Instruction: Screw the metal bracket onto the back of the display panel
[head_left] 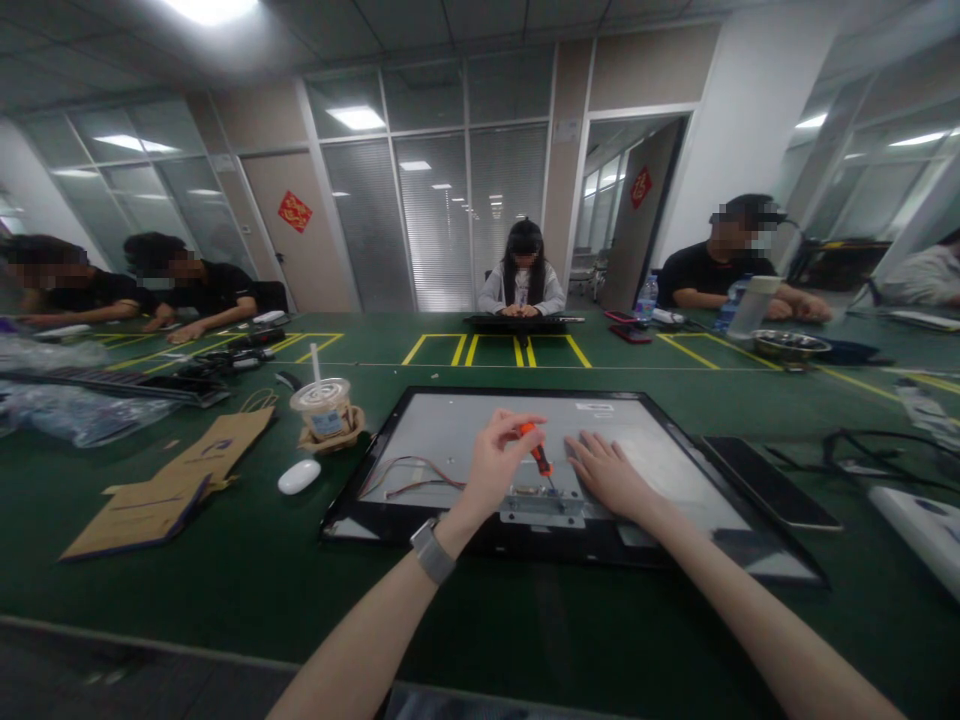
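Observation:
A flat monitor panel lies back-side up on the green table, its grey metal rear inside a black frame. My left hand, with a watch on the wrist, is closed round a small orange-handled screwdriver. The screwdriver's tip points down at a small metal bracket near the panel's front edge. My right hand rests flat on the panel just right of the screwdriver, fingers stretched out. Thin coloured wires run across the panel's left part.
A white mouse, a lidded drink cup with a straw and brown paper bags lie to the left. A dark phone and black cables lie to the right. Several people sit at the table's far and side edges.

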